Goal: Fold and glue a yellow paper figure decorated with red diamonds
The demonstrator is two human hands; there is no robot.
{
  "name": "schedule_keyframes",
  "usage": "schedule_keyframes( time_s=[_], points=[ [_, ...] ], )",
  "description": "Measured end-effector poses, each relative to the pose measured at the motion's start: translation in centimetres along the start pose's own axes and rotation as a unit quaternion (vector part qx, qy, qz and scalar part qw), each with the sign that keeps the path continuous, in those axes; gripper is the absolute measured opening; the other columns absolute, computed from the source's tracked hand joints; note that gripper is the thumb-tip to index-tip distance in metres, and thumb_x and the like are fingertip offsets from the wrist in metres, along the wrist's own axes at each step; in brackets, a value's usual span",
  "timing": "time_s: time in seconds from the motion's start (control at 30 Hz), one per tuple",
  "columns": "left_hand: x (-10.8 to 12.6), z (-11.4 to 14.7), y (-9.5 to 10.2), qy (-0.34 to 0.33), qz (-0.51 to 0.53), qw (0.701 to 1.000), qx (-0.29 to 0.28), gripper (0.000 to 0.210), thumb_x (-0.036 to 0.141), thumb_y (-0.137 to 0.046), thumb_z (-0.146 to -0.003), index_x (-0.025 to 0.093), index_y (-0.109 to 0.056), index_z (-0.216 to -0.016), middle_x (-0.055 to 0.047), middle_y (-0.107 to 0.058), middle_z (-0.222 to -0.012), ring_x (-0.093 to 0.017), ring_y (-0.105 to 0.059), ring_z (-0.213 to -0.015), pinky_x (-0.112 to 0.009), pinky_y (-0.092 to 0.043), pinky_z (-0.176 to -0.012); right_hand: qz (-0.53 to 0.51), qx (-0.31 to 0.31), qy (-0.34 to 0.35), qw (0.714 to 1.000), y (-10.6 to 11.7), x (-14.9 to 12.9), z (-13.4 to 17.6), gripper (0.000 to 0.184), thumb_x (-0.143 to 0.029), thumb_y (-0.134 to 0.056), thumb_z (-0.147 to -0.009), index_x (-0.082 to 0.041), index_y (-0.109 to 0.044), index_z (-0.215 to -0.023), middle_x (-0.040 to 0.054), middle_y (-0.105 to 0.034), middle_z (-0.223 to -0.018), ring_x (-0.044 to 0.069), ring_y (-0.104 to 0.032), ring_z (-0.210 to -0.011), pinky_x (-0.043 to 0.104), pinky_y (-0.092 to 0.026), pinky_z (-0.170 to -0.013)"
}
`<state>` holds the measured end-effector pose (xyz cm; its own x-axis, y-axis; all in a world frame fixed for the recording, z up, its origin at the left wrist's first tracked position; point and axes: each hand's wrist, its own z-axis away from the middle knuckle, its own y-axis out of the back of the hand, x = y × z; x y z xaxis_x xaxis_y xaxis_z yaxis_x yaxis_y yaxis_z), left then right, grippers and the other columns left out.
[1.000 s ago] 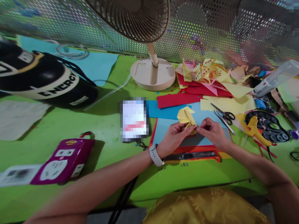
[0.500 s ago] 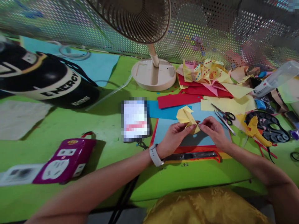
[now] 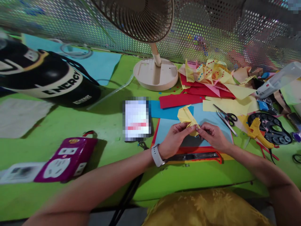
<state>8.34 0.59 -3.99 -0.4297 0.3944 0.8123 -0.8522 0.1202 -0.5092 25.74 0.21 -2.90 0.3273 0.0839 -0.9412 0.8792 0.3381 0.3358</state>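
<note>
A folded piece of yellow paper (image 3: 186, 114) is held up over light blue sheets (image 3: 204, 114). My left hand (image 3: 177, 138) grips it from the left, thumb pressed on its lower part. At the paper's lower right edge, my right hand (image 3: 213, 135) is closed in a pinch, thumb and fingertips against the paper. Part of the lower paper is hidden by my fingers. Below the hands lies a cutter knife (image 3: 197, 156) with an orange end, resting across red and orange sheets. Black-handled scissors (image 3: 229, 116) and tweezers (image 3: 227, 123) lie to the right of my right hand.
A phone (image 3: 137, 119) lies left of the hands, near a purple power strip (image 3: 67, 160) and a large black bottle (image 3: 63, 78). A fan (image 3: 155, 75) stands behind. Folded paper shapes (image 3: 211, 72), a yellow glue gun (image 3: 258, 131) and a black palette (image 3: 281, 135) sit right.
My right hand has moved slightly left, its fingers curling closer to the paper's lower edge. The left hand keeps its hold on the paper. The whole view has shifted a little.
</note>
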Motion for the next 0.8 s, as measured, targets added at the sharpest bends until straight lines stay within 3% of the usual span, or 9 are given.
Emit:
schedule_keyframes(
  time_s=[0.27, 0.47, 0.67, 0.8],
  points=[
    [0.1, -0.2, -0.2, -0.012, 0.004, 1.000, -0.003, 0.026, 0.038, -0.088, -0.063, 0.019, -0.077, -0.077, 0.000, -0.075, -0.078, -0.012, -0.064, -0.070, -0.025, -0.050, -0.073, -0.046, -0.007, -0.020, 0.999, -0.1, 0.4, 0.1, 0.045, -0.063, -0.057, -0.086, -0.020, -0.057, -0.070, -0.0020, -0.053, -0.064, 0.011, -0.048, -0.059, 0.026, -0.038, -0.054],
    [-0.3, -0.3, -0.1, -0.008, 0.013, 1.000, 0.000, 0.026, 0.039, -0.088, -0.063, 0.019, -0.078, -0.077, -0.001, -0.076, -0.079, -0.012, -0.064, -0.069, -0.024, -0.050, -0.071, 0.007, -0.001, 0.019, 1.000, 0.1, 0.5, 0.0, 0.040, -0.055, -0.060, -0.088, -0.021, -0.054, -0.067, -0.0022, -0.051, -0.066, 0.012, -0.048, -0.063, 0.027, -0.040, -0.062],
    [-0.8, -0.8, 0.2, -0.024, 0.035, 0.999, -0.002, 0.024, 0.037, -0.087, -0.066, 0.019, -0.078, -0.079, -0.003, -0.076, -0.082, -0.014, -0.066, -0.074, -0.027, -0.051, -0.076, -0.016, 0.028, 0.003, 0.999, 0.1, 1.0, -0.3, 0.043, -0.062, -0.057, -0.086, -0.021, -0.059, -0.077, -0.0004, -0.058, -0.072, 0.014, -0.054, -0.067, 0.027, -0.044, -0.062],
    [0.1, -0.6, -0.1, -0.049, 0.045, 0.998, -0.020, 0.035, 0.037, -0.088, -0.065, 0.018, -0.077, -0.092, -0.006, -0.077, -0.093, -0.018, -0.069, -0.084, -0.029, -0.052, -0.079, 0.044, 0.026, 0.040, 0.998, 0.8, 0.5, -0.2, 0.041, -0.058, -0.054, -0.090, -0.021, -0.057, -0.073, -0.0001, -0.058, -0.071, 0.014, -0.054, -0.066, 0.027, -0.044, -0.063]
  ],
)
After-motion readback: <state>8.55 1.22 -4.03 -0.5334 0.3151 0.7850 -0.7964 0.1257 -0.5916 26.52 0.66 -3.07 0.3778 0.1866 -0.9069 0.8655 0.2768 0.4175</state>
